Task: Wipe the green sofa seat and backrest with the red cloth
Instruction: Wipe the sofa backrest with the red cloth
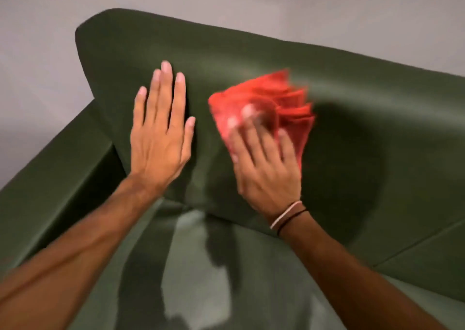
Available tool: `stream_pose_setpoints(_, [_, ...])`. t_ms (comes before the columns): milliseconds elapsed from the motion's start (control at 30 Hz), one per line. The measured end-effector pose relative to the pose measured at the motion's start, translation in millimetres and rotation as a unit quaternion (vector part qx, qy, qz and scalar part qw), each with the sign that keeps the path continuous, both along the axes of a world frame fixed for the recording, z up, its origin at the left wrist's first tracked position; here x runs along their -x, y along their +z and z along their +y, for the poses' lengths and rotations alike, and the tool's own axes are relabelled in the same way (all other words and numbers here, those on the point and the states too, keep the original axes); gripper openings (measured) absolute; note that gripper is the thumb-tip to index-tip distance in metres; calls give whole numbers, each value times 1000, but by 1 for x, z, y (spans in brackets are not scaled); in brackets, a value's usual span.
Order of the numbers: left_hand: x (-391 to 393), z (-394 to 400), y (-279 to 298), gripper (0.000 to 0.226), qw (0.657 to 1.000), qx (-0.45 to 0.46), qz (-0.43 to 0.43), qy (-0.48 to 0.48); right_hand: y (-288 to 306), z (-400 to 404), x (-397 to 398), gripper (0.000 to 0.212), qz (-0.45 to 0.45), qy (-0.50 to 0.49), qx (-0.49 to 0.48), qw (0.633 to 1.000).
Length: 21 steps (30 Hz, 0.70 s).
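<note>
Left hand [161,131] flat, fingers straight and together, right hand [266,166] blurred, palm down, both forearms outstretched

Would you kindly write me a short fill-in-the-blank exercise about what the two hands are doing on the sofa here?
1. The right hand presses a cloth of the colour ____ against the sofa.
2. The left hand lies flat and ____ on the backrest, holding nothing.
3. The thin bands sit on the ____ wrist.
4. The cloth is on the backrest, not on the ____ below it.

Missing words: red; open; right; seat
</note>
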<state>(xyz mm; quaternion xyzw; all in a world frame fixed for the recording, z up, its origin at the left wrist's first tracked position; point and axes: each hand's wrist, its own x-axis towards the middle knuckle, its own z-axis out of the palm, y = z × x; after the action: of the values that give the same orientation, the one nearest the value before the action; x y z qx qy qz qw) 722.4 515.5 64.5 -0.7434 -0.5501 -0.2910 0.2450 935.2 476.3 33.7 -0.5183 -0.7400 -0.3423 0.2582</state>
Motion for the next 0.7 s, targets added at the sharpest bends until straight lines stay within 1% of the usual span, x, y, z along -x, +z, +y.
stream_pose_setpoints(67, [16, 27, -5, 65, 999, -29, 36, -27, -28, -13, 9, 77, -84, 47, 43, 994])
stream_pose_setpoints(133, [21, 41, -15, 66, 996, -60, 40, -52, -49, -37, -5, 78, -131, 85, 102, 982])
stream_pose_setpoints(200, [18, 45, -23, 67, 994, -87, 23, -54, -55, -63, -40, 95, -154, 74, 146, 974])
stream_pose_setpoints(233, [17, 47, -26, 67, 994, -96, 15, -53, -51, -71, -61, 103, -150, 45, 151, 976])
stream_pose_setpoints(267, [16, 50, -29, 67, 993, -100, 10, -56, -41, -75, -79, 104, -131, 2, 130, 983])
stream_pose_setpoints(300, [16, 51, -31, 67, 992, -106, 9, -60, -27, -72, -90, 97, -99, -44, 89, 990])
stream_pose_setpoints(333, [15, 53, -32, 68, 991, -115, 10, -61, -11, -60, -91, 85, -49, -85, 38, 994])
stream_pose_setpoints(367, [15, 53, -32, 68, 991, -122, 9, -58, 1, -43, -81, 76, -1, -115, -8, 993])
stream_pose_setpoints(400, [15, 55, -31, 69, 990, -126, 9, -56, 11, -24, -61, 72, 26, -132, -37, 990])
stream_pose_setpoints(433, [14, 55, -31, 68, 991, -124, 9, -58, 14, -10, -37, 71, 33, -130, -52, 990])
stream_pose_setpoints(500, [14, 55, -30, 67, 991, -117, 10, -58, 4, -1, 3, 71, 3, -52, -23, 998])
stream_pose_setpoints(567, [16, 54, -27, 66, 992, -113, 13, -58, -25, -9, 18, 68, -81, 55, 56, 994])
stream_pose_setpoints(600, [17, 52, -26, 65, 992, -108, 17, -60, -38, -18, 16, 64, -127, 108, 97, 981])
stream_pose_setpoints(633, [18, 50, -24, 64, 993, -99, 23, -59, -48, -26, 10, 61, -173, 141, 147, 964])
stream_pose_setpoints(700, [22, 42, -18, 62, 996, -68, 31, -53, -59, -39, -12, 56, -263, 206, 208, 919])
